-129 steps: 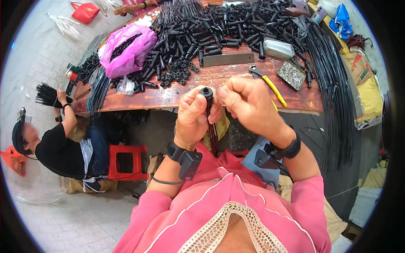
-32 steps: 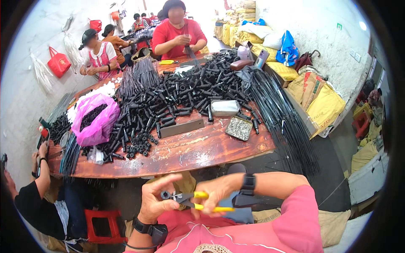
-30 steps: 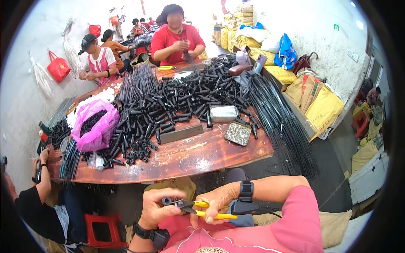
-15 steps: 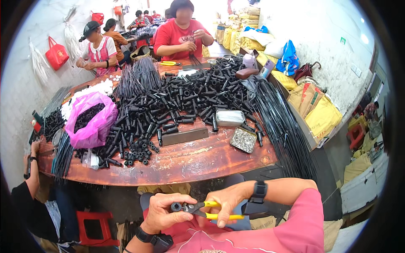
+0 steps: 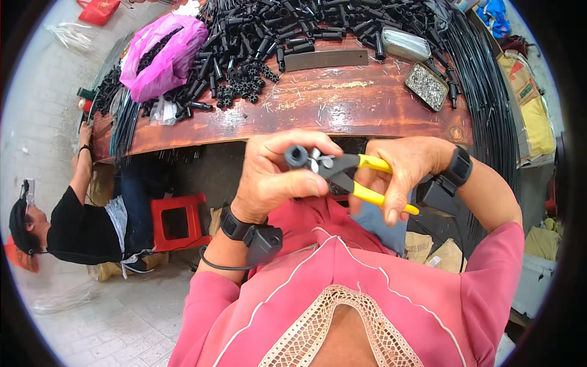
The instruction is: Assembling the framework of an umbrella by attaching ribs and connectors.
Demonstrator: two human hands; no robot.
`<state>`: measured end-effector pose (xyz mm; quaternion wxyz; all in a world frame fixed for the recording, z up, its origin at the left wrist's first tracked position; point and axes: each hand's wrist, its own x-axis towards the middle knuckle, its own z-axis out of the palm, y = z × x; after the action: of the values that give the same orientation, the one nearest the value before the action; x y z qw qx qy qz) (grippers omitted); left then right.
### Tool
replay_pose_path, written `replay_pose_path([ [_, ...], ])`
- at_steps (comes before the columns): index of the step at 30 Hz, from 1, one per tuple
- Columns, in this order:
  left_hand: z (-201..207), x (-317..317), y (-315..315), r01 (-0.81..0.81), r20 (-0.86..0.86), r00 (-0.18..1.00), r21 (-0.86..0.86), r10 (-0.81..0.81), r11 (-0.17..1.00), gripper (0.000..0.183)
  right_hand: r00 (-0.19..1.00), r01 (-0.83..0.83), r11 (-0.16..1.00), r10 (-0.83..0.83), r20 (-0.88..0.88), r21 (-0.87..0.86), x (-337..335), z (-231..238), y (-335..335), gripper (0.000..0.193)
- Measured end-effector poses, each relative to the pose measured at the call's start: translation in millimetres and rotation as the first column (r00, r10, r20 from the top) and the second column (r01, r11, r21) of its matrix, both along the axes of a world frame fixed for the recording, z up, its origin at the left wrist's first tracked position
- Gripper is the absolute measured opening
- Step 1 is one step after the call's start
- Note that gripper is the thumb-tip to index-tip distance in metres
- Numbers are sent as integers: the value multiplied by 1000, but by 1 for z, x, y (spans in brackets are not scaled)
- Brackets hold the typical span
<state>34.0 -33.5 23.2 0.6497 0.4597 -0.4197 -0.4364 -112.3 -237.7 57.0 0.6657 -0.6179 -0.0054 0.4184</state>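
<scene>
Reddish and wooden, the tabletop (image 5: 244, 125) lies beyond the yellow-handled pliers (image 5: 343, 162) my right fingers (image 5: 398, 188) grip, my left fingers (image 5: 299, 182) clasping a black tube (image 5: 296, 160) beside the pliers' head.

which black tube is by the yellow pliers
The black tube in the left hand, beside the yellow-handled pliers; the others are on the table.

Pliers (image 5: 344, 165) in the right hand (image 5: 413, 160) are before the table (image 5: 342, 119), on which a bag (image 5: 162, 67) lies left and a tin (image 5: 420, 98) right of a bar (image 5: 326, 60).
</scene>
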Motion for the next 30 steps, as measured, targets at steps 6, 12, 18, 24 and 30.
replay_pose_path([
  [6, 2, -9, 3, -149, -83, 986, -88, 142, 985, 45, 428, 828, 196, 384, 818, -525, -22, -11, 46, 47],
  [12, 4, -27, 0, -291, -216, 933, 19, 288, 957, 89, 298, 948, -99, 617, 729, -303, -7, -33, 53, 40],
  [18, -1, -24, -3, -351, -173, 911, 150, 374, 924, 89, 784, 270, 798, 143, 605, -538, -2, -13, 21, 23],
  [24, -1, -20, -4, -411, -220, 873, 149, 436, 899, 89, 703, 574, 480, 126, 700, -663, -9, -13, 46, 30],
  [30, 0, -23, -6, -463, -241, 843, 132, 481, 877, 89, 383, 878, 195, 262, 886, -437, -9, -32, 64, 53],
])
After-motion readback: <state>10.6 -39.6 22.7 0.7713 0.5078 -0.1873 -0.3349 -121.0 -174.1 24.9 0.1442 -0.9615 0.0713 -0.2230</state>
